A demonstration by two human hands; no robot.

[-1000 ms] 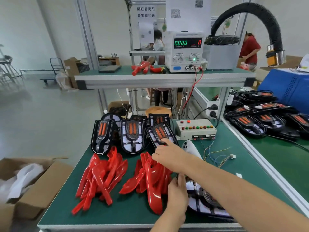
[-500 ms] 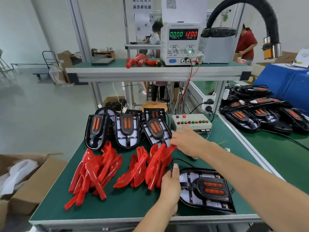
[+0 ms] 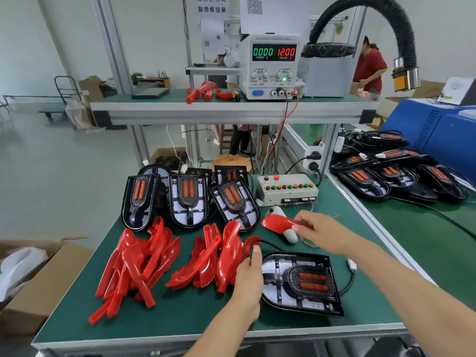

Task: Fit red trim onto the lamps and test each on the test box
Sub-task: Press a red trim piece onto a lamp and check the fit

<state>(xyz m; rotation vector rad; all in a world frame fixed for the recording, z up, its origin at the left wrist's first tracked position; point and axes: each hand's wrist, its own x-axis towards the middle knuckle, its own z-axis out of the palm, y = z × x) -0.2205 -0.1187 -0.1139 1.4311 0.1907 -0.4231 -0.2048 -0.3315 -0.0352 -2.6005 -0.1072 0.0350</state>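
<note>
A black lamp [image 3: 301,283] with two orange lenses lies flat on the green table near the front edge. My left hand [image 3: 248,282] holds its left rim. My right hand [image 3: 319,231] pinches one red trim piece [image 3: 279,224] lifted above the table, right of the piles. Two heaps of red trim [image 3: 139,264] [image 3: 213,256] lie to the left. Three lamps [image 3: 189,199] lean upright behind the heaps. The beige test box [image 3: 287,189] with coloured buttons sits at the back, beyond my right hand.
A white handheld device [image 3: 283,228] lies under the lifted trim. A power supply [image 3: 270,65] reading 12.00 stands on the upper shelf. Several lamps [image 3: 396,173] with cables are heaped on the right bench. A cardboard box [image 3: 31,279] stands on the floor at left.
My right hand has drawn one red trim piece out of the right heap and carried it rightward. The lamp by my left hand has come fully into view.
</note>
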